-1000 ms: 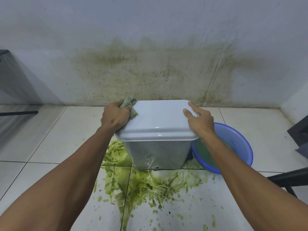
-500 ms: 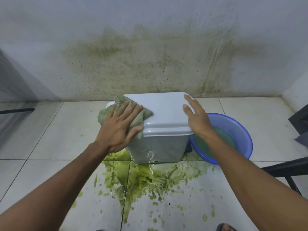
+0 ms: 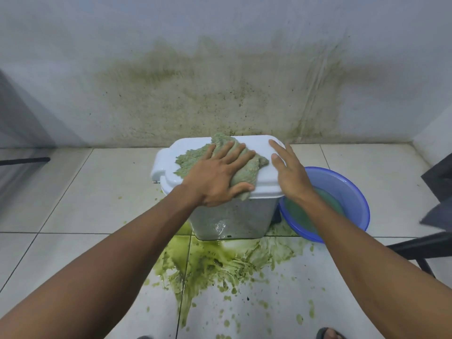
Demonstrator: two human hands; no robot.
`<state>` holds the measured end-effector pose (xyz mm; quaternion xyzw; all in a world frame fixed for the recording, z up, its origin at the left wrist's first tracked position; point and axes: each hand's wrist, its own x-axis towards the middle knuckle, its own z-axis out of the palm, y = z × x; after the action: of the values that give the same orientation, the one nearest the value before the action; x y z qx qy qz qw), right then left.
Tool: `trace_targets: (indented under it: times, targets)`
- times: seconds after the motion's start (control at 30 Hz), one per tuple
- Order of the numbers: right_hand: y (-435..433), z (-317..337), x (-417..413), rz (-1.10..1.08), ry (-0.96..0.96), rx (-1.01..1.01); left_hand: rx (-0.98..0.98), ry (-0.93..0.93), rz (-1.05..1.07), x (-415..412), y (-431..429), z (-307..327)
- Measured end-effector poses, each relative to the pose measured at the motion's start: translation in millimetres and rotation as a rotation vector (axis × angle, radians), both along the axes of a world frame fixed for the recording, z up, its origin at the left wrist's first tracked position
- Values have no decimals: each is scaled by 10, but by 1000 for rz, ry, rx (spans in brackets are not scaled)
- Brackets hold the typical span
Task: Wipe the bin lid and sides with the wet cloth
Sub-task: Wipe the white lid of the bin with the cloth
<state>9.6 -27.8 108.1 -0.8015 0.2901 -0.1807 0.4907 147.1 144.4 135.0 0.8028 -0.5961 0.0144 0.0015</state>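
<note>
- Change, cloth: the wet green cloth (image 3: 247, 167) sits bunched at the lid's far-left corner a second ago; it now lies spread across the middle of the bin lid (image 3: 166, 162), carried rightward under the left hand.
- Change, right hand: none of note; it keeps to the lid's right edge throughout.
- Meaning for the task: judged as a lid pass under way, left to right. The strip just in front of the right hand is not yet covered, and the bin side (image 3: 232, 216) below both hands appears speckled and unwiped.
- Left hand (image 3: 215, 177): flat and wide, fingers splayed and straight on the cloth, pressing down; thumb lies along the near rim over the cloth's hanging corner.
- Right hand (image 3: 291, 172): flat, fingers straight, resting on the lid's right edge, holding nothing; apparently steadying the bin.
- Blue basin (image 3: 362, 204): just right of the right wrist, holding greenish water.
- Green spill (image 3: 220, 263): on the floor tiles below both forearms.
</note>
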Motion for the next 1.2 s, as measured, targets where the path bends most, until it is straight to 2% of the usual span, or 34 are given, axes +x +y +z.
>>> trace_targets:
  times: [0.13, 0.27, 0.53, 0.7, 0.83, 0.93, 1.07, 1.2]
  targets:
    - [-75, -27, -25, 93, 43, -169, 8, 35, 38, 286, 354, 21]
    - [-47, -71, -21, 71, -52, -120, 33, 14, 69, 308, 412, 38]
    - [-54, -65, -15, 68, -68, -131, 40, 0, 12, -101, -263, 21]
    - [-48, -62, -31, 90, -40, -112, -7, 25, 13, 87, 79, 4]
    - [-30, -76, -31, 77, -51, -70, -25, 33, 130, 288, 476, -34]
    - [-18, -74, -19, 60, -53, -62, -38, 13, 181, 172, 354, -23]
    - [-52, -56, -24, 84, -33, -66, -27, 6, 140, -66, -21, -34]
    - [-40, -63, -59, 92, -47, -39, -26, 19, 52, 43, 204, -28]
